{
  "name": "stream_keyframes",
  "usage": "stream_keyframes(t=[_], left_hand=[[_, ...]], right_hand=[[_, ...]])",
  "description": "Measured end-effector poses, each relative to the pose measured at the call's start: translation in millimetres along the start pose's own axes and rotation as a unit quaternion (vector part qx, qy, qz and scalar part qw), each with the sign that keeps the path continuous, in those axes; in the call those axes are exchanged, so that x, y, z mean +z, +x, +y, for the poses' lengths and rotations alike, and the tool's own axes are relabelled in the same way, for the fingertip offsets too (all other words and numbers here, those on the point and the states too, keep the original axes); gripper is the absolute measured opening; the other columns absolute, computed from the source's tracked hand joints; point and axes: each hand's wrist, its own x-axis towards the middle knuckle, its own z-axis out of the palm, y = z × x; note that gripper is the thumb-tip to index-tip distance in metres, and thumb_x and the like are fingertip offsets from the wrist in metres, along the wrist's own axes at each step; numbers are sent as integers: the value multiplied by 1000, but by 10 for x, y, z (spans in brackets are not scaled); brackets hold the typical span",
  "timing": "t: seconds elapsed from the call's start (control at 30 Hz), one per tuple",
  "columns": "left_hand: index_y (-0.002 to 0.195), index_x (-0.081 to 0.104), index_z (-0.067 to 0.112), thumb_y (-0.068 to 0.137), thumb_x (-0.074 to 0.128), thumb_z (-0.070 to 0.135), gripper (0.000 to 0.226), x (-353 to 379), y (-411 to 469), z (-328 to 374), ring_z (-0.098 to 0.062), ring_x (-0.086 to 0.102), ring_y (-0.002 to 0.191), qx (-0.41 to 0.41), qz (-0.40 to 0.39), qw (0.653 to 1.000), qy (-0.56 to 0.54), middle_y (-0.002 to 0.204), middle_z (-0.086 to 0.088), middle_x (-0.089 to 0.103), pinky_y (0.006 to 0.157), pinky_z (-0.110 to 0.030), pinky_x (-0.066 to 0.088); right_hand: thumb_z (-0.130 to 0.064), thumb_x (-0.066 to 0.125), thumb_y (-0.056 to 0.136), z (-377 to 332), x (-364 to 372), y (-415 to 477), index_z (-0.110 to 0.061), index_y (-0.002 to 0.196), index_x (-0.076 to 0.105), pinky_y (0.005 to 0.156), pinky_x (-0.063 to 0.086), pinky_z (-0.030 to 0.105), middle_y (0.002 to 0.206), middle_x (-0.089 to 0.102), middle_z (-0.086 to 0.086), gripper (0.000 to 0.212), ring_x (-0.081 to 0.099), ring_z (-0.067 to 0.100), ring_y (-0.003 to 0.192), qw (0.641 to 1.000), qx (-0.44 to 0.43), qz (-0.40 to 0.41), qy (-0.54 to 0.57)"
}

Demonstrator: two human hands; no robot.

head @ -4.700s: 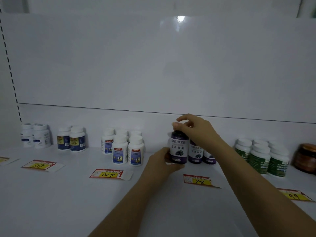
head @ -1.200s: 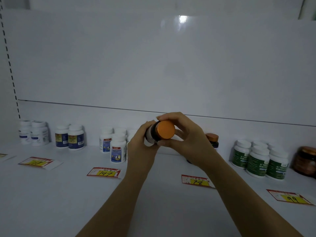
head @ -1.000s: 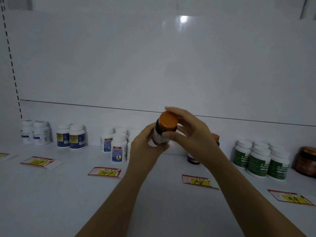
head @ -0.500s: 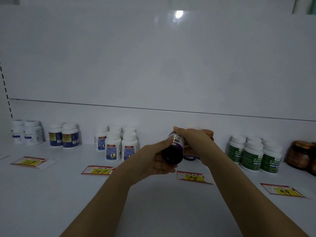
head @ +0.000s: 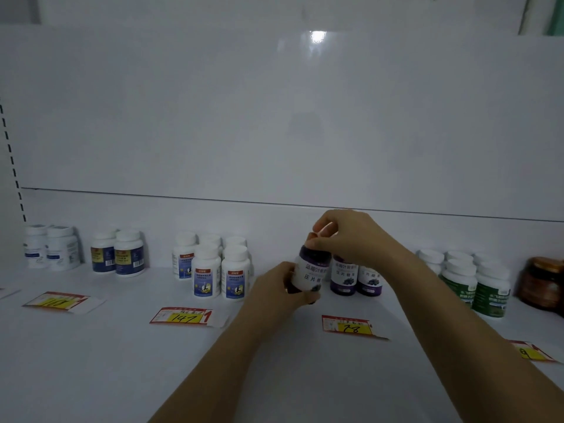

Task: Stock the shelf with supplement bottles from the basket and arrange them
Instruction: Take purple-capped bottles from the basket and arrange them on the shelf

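Setting purple bottle upright on shelf: left hand grips base, right hand pinches cap, probably turning label forward

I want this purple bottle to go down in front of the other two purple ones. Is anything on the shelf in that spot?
Nothing visible is. The held purple bottle, gripped by the left hand and right hand, is just left of the two purple bottles. The shelf between them and the 78 price tag looks bare.
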Motion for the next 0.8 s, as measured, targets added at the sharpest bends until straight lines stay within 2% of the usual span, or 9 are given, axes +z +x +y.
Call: stream_keyframes(t=[0.07,0.13,0.17,0.23,0.3,0.47,0.63,0.8], left_hand=[[130,44,23,79,71,38,60,28,-19,-20,-3,50,103,-2,-6,1000,14,128,7,55,86,-18,39],[142,33,23,81,65,50,74,78,-31,-70,-8,44,123,-19,-36,997,71,142,7,42,99,-23,36],[147,25,21,84,57,55,79,98,-30,-99,-12,35,134,-30,-57,991,119,151,4,32,108,-28,31],[152,8,15,94,37,57,77,113,-38,-141,-16,12,145,-48,-96,971,215,159,-2,8,116,-31,13],[151,2,10,100,24,48,67,111,-48,-165,-17,1,147,-44,-125,952,276,160,-5,-2,117,-29,3],[150,1,6,103,17,39,60,138,-30,-284,-22,-2,147,-30,-163,916,366,159,-10,-3,119,-33,1],[151,1,7,103,16,40,60,149,-16,-326,-22,-2,147,-23,-166,909,382,159,-10,-3,119,-33,1],[151,1,7,103,15,39,59,140,-42,-301,-21,-3,147,-24,-171,906,387,159,-9,-5,118,-32,-1]], right_hand=[[-32,66,86,-28,-9,112,-17,112,60,57,39,14,112,65,1,31,55,11,88,1000,-11,2,-9],[-29,66,87,-35,22,229,-14,112,60,58,38,15,112,63,3,30,54,13,90,999,-21,6,-31],[-27,64,88,-28,51,287,-12,113,60,62,40,17,113,63,4,29,54,14,91,998,-25,9,-49],[-22,62,89,5,122,389,-9,113,60,72,44,22,112,62,8,28,56,19,95,996,-30,16,-83],[-19,60,89,73,204,473,-8,111,60,76,45,25,111,62,10,25,57,22,98,993,-29,14,-109],[-21,56,91,267,374,560,-9,111,56,80,47,30,110,60,10,24,56,24,99,989,-7,-8,-149],[-33,55,92,351,467,575,-12,115,56,89,48,36,108,58,8,31,53,24,100,983,0,27,-181],[-39,49,95,431,485,493,-22,128,52,99,39,37,127,43,10,37,38,27,117,975,3,65,-213]])
